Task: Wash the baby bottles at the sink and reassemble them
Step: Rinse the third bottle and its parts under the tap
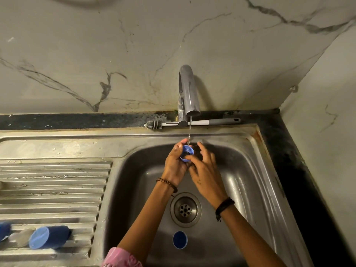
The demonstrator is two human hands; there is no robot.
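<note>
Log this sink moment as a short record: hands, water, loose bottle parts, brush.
left hand: holds a small blue bottle part under the stream
right hand: fingers touching the same part, rubbing or turning it; grip unclear
tap: running, thin stream onto the part
sink basin: blue cap lies near the drain
drainboard: blue bottle piece on its side, a clear piece beside it
bottle brush: lying on the ledge behind the tap
</note>
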